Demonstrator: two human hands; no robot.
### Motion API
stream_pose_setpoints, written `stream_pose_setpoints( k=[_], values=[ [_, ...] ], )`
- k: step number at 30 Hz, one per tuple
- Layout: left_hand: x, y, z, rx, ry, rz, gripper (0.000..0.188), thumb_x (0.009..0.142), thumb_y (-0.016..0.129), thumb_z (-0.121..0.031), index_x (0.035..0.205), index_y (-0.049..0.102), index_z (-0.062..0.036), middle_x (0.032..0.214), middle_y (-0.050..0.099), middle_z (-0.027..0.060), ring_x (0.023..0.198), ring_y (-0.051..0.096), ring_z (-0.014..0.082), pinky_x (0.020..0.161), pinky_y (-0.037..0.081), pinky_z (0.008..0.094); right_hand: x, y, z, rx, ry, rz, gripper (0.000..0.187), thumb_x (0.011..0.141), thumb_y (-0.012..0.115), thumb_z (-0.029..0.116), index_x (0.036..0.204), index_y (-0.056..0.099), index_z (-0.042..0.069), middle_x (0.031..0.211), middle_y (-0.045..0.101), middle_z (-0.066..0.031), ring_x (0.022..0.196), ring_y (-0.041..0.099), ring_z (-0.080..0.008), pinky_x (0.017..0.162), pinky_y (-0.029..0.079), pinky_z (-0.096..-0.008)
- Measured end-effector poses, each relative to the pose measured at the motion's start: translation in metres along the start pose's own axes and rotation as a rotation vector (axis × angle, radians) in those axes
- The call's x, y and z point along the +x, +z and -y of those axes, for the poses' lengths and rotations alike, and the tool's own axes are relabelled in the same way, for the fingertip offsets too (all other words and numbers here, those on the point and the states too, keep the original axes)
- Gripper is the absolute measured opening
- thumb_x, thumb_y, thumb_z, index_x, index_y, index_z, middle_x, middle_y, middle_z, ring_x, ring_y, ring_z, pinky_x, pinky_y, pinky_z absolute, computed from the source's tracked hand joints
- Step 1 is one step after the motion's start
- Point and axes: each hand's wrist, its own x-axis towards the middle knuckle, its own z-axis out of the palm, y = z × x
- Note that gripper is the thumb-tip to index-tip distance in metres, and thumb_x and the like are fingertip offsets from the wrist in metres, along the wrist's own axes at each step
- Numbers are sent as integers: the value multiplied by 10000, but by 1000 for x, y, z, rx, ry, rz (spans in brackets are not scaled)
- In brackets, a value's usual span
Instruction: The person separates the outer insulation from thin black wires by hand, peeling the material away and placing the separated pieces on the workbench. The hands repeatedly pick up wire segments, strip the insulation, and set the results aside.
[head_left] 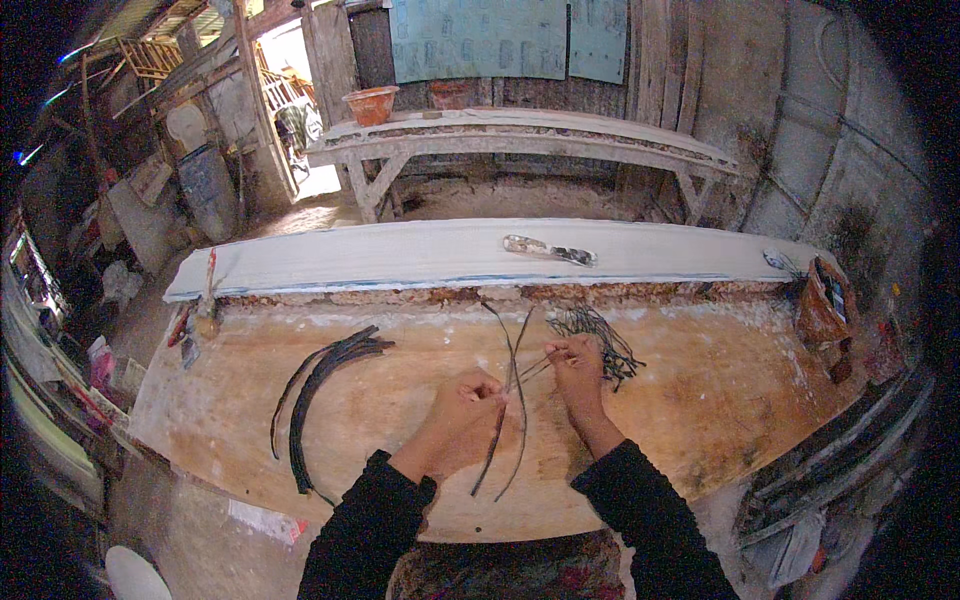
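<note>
l hand point(468, 402) pinches 2 crossed dk strips point(514, 357) nr mid-length; r hand point(577, 368) closed on thin tie point(537, 370), just rt.

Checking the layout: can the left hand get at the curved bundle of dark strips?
Probably yes: only bare board separates the left hand from the curved bundle, though that hand seems busy with thin strips.
</note>
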Motion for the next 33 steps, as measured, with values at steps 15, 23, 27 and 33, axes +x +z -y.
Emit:
stream_pose_setpoints(
  k=[15, 23, 27, 33],
  values=[
    [31, -34, 76, -481, -143, -500, 50, 728, 662, -17, 736, 615, -2, 673, 600, 32, 611, 557, 103, 541, 435, 226, -49, 3, 57, 489, -81, 933, 218, 859, 572, 200, 910, 630, -4, 1042, 491, -61, 1000, 474, -160, 831, 412, -290],
    [26, -31, 43, -424, -232, -527, 60, 721, 664, 10, 729, 607, -6, 668, 592, 42, 616, 553, 105, 553, 435, 220, -56, 0, 69, 607, 171, 922, 163, 843, 591, 161, 865, 613, 0, 998, 497, -65, 987, 479, -167, 834, 402, -291],
    [24, -29, 35, -523, -229, -458, 53, 750, 619, 10, 734, 574, -15, 604, 536, 19, 517, 513, 115, 467, 427, 245, -54, 4, 60, 597, -3, 916, 146, 838, 597, 154, 864, 605, 10, 974, 500, -66, 980, 480, -167, 831, 395, -282],
    [17, -28, 39, -166, -157, -414, 72, 750, 668, -40, 757, 609, 0, 686, 591, 22, 619, 532, 78, 571, 436, 217, -55, -9, 72, 600, 345, 913, 96, 820, 612, 118, 844, 595, 27, 981, 528, -56, 951, 493, -152, 807, 400, -273]
  ],
)
